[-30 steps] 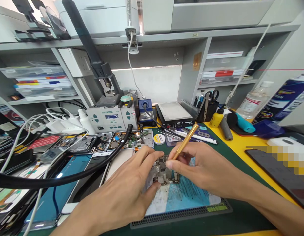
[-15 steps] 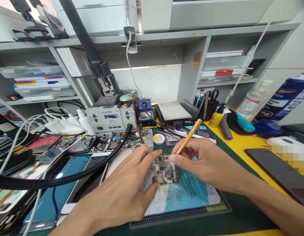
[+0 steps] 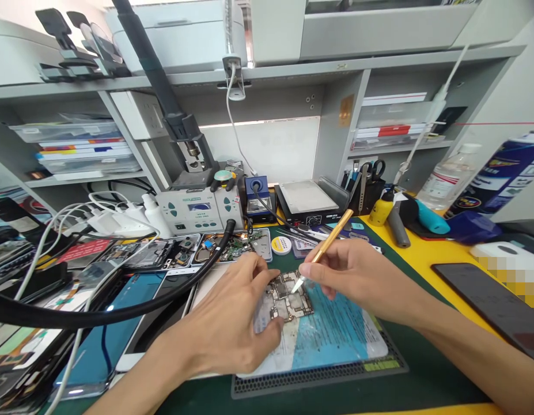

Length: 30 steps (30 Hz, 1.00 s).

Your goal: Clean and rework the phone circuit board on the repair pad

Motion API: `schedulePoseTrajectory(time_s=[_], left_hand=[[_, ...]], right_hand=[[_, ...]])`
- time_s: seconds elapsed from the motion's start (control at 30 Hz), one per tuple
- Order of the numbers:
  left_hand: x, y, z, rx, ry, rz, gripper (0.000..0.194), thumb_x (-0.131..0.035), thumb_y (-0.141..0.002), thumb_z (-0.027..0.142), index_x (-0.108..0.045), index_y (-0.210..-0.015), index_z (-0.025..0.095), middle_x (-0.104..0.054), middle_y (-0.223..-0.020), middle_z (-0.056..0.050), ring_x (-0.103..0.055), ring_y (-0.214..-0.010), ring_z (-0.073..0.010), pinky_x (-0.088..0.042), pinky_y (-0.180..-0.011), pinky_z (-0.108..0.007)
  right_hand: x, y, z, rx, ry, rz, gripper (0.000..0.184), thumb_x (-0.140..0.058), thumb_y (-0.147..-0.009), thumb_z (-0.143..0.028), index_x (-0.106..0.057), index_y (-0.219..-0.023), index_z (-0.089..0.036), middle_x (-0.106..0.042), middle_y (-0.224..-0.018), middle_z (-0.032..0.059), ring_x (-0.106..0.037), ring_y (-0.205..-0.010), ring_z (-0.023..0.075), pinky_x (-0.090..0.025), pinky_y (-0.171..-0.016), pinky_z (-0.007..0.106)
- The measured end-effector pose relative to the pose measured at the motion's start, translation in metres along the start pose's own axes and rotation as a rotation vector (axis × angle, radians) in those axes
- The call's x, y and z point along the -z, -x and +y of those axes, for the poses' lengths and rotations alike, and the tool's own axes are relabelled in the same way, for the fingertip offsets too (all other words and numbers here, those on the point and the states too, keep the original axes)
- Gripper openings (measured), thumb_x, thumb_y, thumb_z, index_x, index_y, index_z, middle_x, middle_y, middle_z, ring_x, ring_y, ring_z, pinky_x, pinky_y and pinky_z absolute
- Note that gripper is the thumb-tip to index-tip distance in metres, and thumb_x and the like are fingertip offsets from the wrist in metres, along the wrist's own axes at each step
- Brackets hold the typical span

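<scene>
A phone circuit board (image 3: 288, 302), crowded with metal shields, lies on a blue and white pad (image 3: 336, 340) in the middle of the work surface. My left hand (image 3: 226, 314) steadies it from the left, with fingertips at its upper edge and the thumb by its lower left corner. Pinched pen-like in my right hand (image 3: 344, 268) is a slim brush (image 3: 333, 235) with a gold handle and a white pointed tip. That tip rests on or just above the middle of the board; I cannot tell which.
Hot air station (image 3: 197, 207), soldering iron holder (image 3: 258, 199) and hot plate (image 3: 307, 199) stand behind. A black hose (image 3: 163, 314) arcs across phones (image 3: 98, 328) on the left. A round tin (image 3: 281, 245) sits beyond the board. At right are a dark phone (image 3: 487, 305) and bottles (image 3: 448, 176).
The brush's white tip now shows over the board, where it was hard to see before. My right fingers have shifted slightly up off the board. My left hand stays at its edge.
</scene>
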State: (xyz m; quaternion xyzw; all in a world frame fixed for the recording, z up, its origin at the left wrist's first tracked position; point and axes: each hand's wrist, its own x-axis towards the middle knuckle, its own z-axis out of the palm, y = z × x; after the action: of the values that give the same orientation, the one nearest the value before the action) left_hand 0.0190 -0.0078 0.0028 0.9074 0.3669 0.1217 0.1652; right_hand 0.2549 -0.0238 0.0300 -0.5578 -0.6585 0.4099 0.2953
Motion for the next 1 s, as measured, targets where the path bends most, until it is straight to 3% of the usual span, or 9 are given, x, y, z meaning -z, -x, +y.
schedulePoseTrajectory(time_s=[0.2, 0.33, 0.47, 0.73, 0.9, 1.0], left_hand=[[0.0018, -0.0007, 0.0012, -0.011, 0.01, 0.022, 0.06, -0.061, -0.09, 0.037, -0.049, -0.144, 0.015, -0.049, -0.128, -0.013, -0.053, -0.118, -0.0323, -0.048, -0.104, -0.051], [0.0027, -0.0011, 0.0046, 0.004, 0.069, 0.11, 0.047, -0.06, -0.091, 0.031, -0.051, -0.136, 0.018, -0.05, -0.126, -0.011, -0.052, -0.118, -0.0294, -0.049, -0.102, -0.047], [0.0003, -0.0018, 0.0053, 0.004, 0.048, 0.087, 0.037, -0.06, -0.09, 0.028, -0.057, -0.126, 0.019, -0.054, -0.118, -0.009, -0.053, -0.111, -0.0283, -0.049, -0.096, -0.047], [-0.0004, -0.0008, 0.005, -0.017, -0.018, 0.059, 0.037, -0.056, -0.094, 0.031, -0.064, -0.128, 0.017, -0.055, -0.115, -0.011, -0.05, -0.109, -0.031, -0.046, -0.096, -0.052], [-0.0032, -0.0005, 0.003, -0.005, -0.022, 0.089, 0.052, -0.059, -0.094, 0.034, -0.052, -0.142, 0.014, -0.051, -0.126, -0.014, -0.048, -0.116, -0.0326, -0.044, -0.101, -0.054], [-0.0049, -0.0008, 0.003, -0.012, 0.033, 0.136, 0.043, -0.059, -0.094, 0.031, -0.056, -0.135, 0.017, -0.052, -0.124, -0.012, -0.05, -0.116, -0.0301, -0.044, -0.101, -0.049]], right_hand=[[0.0006, 0.0009, -0.004, -0.026, -0.074, -0.012, 0.024, -0.073, -0.088, -0.04, -0.07, -0.088, -0.017, -0.06, -0.059, -0.0018, -0.057, -0.059, 0.0172, -0.042, -0.057, 0.028], [0.0002, 0.0026, -0.0036, -0.011, -0.105, -0.014, 0.022, -0.072, -0.089, -0.038, -0.069, -0.088, -0.017, -0.06, -0.06, -0.0024, -0.058, -0.059, 0.0161, -0.043, -0.058, 0.028], [0.0002, 0.0034, -0.0031, -0.002, -0.09, -0.02, 0.024, -0.07, -0.09, -0.04, -0.068, -0.088, -0.017, -0.06, -0.061, -0.0021, -0.057, -0.059, 0.0161, -0.041, -0.057, 0.028], [-0.0006, 0.0027, -0.004, 0.007, -0.095, -0.023, 0.024, -0.073, -0.089, -0.04, -0.068, -0.088, -0.017, -0.06, -0.06, -0.0022, -0.058, -0.059, 0.0163, -0.041, -0.057, 0.027], [0.0002, 0.0038, -0.0033, 0.007, -0.107, -0.02, 0.025, -0.073, -0.089, -0.041, -0.068, -0.089, -0.017, -0.06, -0.061, -0.0022, -0.057, -0.059, 0.0163, -0.042, -0.057, 0.027], [0.0006, 0.004, -0.0021, 0.008, -0.119, -0.021, 0.025, -0.074, -0.088, -0.041, -0.068, -0.089, -0.017, -0.06, -0.061, -0.0024, -0.057, -0.058, 0.016, -0.042, -0.057, 0.027]])
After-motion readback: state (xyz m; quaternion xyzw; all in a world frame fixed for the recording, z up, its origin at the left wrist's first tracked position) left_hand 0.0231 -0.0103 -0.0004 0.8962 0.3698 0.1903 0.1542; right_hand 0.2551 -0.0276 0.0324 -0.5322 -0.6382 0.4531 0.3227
